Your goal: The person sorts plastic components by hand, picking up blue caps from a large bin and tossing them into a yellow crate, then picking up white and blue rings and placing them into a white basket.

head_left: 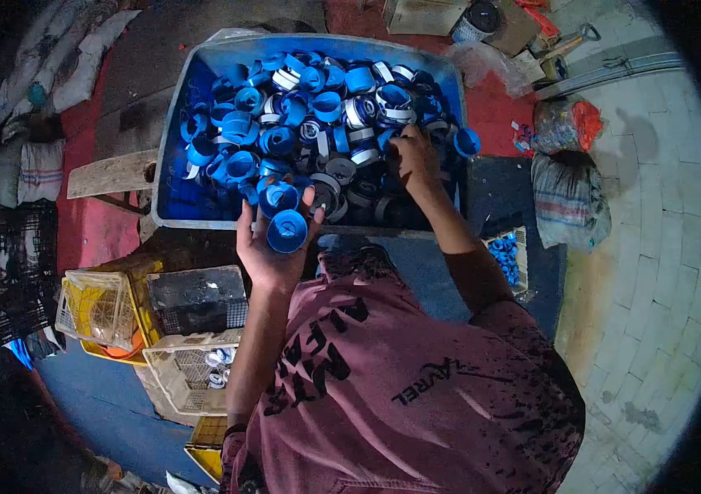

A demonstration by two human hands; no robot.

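A large blue tub [171, 198] is heaped with round plastic caps, mostly blue, with white and dark ones among them. At its near edge my left hand [275, 265] is palm up, fingers curled around blue caps. One blue cap [287, 232] rests on the palm side with its hollow facing me, and another blue cap [279, 198] sits just beyond it. My right hand [416, 160] reaches down into the right part of the heap, fingers bent against the caps. What its fingertips grip, if anything, is hidden.
A wooden plank [112, 174] juts out left of the tub. Crates, including a white crate [173, 366] with a few white caps, stand at lower left. On the right are a small basket [522, 255] of blue pieces and a woven sack [569, 202].
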